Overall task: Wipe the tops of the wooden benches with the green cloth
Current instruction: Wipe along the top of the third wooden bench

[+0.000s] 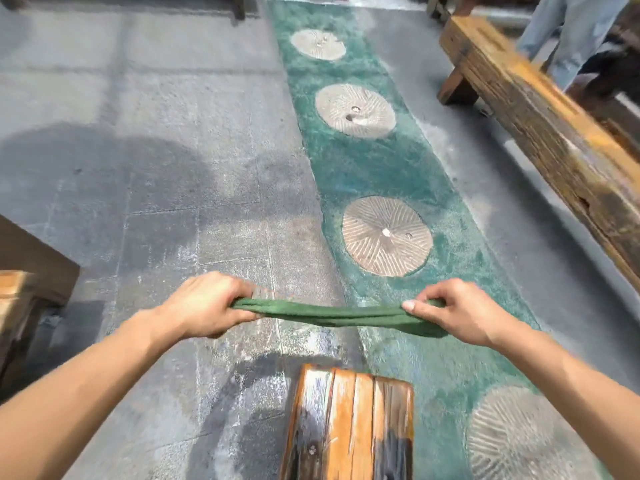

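Reaches both bare forearms forward. Grips one end of the green cloth [339, 315] in the left hand [204, 306], fingers [239, 291] curled round it. Pinches the other end in the right hand [457, 313] between thumb and curled fingers, hands well apart and level.

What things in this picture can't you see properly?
Head view:
Ends of the green cloth: hidden inside the left hand and right hand.
End of the near bench: cut off by the bottom edge.
The long bench: blurred, runs off the right edge.
The other person: only legs show, cut by the top edge.
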The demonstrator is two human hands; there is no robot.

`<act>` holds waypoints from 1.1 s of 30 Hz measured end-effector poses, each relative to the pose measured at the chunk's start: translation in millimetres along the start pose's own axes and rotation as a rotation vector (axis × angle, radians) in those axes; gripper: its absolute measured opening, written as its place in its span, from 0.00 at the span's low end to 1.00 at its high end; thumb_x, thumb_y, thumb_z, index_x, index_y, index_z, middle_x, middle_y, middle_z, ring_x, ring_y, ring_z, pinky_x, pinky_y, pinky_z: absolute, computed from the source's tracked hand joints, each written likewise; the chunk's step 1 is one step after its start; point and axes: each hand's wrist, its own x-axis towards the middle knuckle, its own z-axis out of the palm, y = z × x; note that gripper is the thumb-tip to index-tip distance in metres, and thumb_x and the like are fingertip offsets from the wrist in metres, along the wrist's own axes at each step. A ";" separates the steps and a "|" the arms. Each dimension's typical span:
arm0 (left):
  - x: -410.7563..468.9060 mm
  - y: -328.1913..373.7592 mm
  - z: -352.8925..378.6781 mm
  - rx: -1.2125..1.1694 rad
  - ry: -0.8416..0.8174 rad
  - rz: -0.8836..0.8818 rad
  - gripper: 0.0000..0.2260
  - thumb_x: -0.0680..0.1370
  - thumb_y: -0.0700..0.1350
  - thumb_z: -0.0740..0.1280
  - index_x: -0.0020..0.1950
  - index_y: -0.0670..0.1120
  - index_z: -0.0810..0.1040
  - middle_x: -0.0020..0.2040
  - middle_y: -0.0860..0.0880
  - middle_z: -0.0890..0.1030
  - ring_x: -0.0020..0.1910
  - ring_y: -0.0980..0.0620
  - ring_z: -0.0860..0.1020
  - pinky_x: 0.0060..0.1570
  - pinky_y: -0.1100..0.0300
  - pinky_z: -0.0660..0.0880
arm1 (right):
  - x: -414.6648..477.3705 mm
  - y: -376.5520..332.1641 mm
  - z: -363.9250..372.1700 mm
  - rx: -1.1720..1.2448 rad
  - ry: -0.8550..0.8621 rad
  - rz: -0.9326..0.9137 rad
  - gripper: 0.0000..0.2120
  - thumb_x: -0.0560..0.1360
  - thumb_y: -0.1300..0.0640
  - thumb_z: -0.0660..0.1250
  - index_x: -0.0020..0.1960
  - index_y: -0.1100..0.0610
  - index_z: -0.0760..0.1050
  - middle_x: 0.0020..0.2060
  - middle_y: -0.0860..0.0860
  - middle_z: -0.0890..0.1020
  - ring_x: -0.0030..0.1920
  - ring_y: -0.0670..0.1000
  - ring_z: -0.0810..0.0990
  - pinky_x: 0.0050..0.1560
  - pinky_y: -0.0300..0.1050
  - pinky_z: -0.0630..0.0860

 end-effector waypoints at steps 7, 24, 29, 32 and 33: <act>-57.5 -19.9 -96.7 -0.110 -0.053 -0.245 0.20 0.72 0.69 0.75 0.30 0.58 0.73 0.26 0.57 0.74 0.28 0.61 0.73 0.28 0.61 0.64 | 47.6 -77.0 -95.3 -0.278 -0.210 -0.315 0.09 0.76 0.44 0.77 0.40 0.38 0.79 0.29 0.37 0.79 0.34 0.38 0.77 0.37 0.32 0.70; -364.0 -176.4 -89.7 -0.945 0.104 -0.960 0.08 0.76 0.43 0.79 0.46 0.39 0.83 0.37 0.50 0.82 0.35 0.55 0.76 0.38 0.60 0.71 | 155.1 -542.1 46.3 -0.922 -0.561 -1.087 0.08 0.80 0.53 0.70 0.55 0.47 0.86 0.45 0.50 0.89 0.50 0.53 0.85 0.54 0.47 0.80; -430.4 -273.8 -64.0 -0.939 0.133 -1.104 0.09 0.77 0.44 0.78 0.47 0.39 0.82 0.40 0.44 0.83 0.38 0.51 0.76 0.41 0.55 0.73 | 172.4 -691.5 169.1 -0.985 -0.509 -1.223 0.07 0.79 0.53 0.71 0.55 0.50 0.86 0.50 0.55 0.88 0.54 0.60 0.84 0.55 0.50 0.80; -468.2 -326.3 -51.5 -0.736 0.218 -1.273 0.10 0.77 0.47 0.78 0.47 0.46 0.78 0.42 0.43 0.82 0.41 0.47 0.76 0.46 0.51 0.73 | 184.5 -767.9 224.6 -0.951 -0.449 -1.305 0.06 0.78 0.54 0.72 0.54 0.51 0.86 0.48 0.54 0.87 0.54 0.60 0.83 0.56 0.52 0.79; -477.6 -338.6 -47.3 -0.682 0.258 -1.314 0.11 0.77 0.48 0.78 0.47 0.48 0.76 0.41 0.45 0.81 0.42 0.45 0.76 0.45 0.51 0.72 | 187.9 -789.9 239.2 -0.945 -0.423 -1.336 0.06 0.78 0.54 0.73 0.54 0.51 0.86 0.48 0.54 0.87 0.53 0.60 0.83 0.58 0.52 0.78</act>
